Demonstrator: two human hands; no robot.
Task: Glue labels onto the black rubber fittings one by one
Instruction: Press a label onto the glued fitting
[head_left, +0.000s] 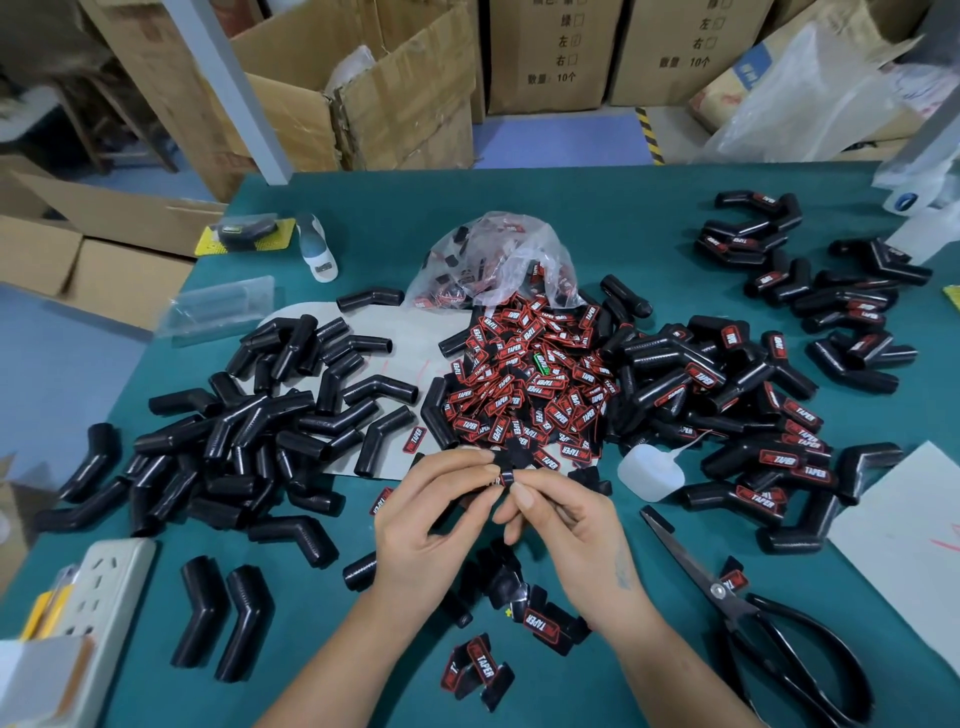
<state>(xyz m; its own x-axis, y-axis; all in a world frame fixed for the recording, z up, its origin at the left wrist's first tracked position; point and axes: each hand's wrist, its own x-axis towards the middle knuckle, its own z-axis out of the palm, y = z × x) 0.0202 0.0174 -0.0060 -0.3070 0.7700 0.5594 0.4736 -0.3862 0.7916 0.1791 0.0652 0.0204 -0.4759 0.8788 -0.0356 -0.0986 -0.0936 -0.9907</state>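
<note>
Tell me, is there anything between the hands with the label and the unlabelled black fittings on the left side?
Nothing visible blocks it. Both hands, left hand and right hand, pinch one label above the table. The unlabelled fittings lie close to the left, with only open green surface between.

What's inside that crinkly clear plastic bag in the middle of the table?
The clear bag holds more red-and-black labels, like the big pile spilling out in front. How many are inside is hidden by the crumpled, shiny plastic.
</note>
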